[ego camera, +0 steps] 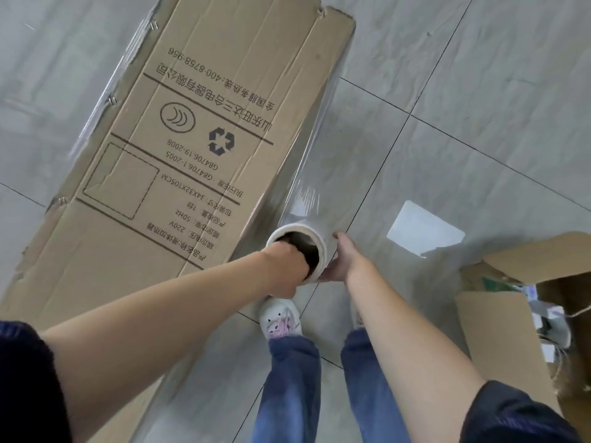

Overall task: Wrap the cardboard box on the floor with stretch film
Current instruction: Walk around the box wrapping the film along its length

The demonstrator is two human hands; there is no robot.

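Observation:
A tall brown cardboard box (179, 148) with black printed text stands on the grey tiled floor and fills the left and middle of the view. Clear stretch film (323, 129) runs down its right edge to a roll of stretch film (315, 230) held upright beside the box. My left hand (287, 270) has its fingers pushed into the roll's open white core. My right hand (340, 259) cups the roll's outer side from the right. Film also glints along the box's left edge.
An open cardboard box (499, 334) with loose items inside lies on the floor at the right. My feet in white shoes (280, 318) and blue jeans stand right below the roll. A bright window reflection (425, 230) lies on the tiles.

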